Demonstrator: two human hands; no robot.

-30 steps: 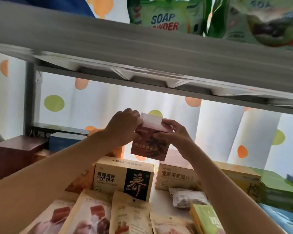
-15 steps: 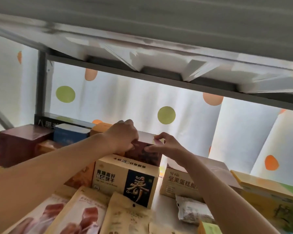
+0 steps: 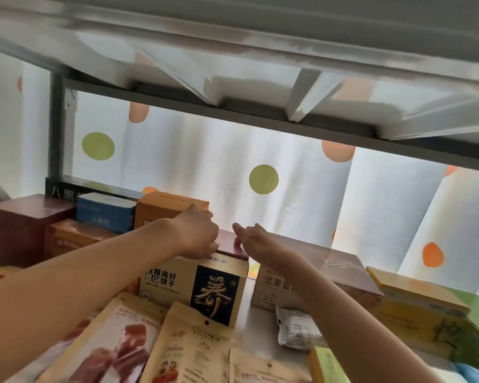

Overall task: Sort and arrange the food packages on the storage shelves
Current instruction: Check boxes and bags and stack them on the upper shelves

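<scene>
Two hands at shelf back | left hand [image 3: 198,234] fingers curled on maroon box [image 3: 228,246], seating it behind biscuit box [image 3: 194,287] | right hand [image 3: 250,239] beside it, fingers straight, spread, likely letting go.

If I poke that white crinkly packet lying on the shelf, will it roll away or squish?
The white packet would probably squish and slide rather than roll: it lies flat and looks wrinkled, like soft wrapping. It likely feels light, being small beside the beige box behind it. Its surface looks shiny, so it may be a bit slippery.
</scene>
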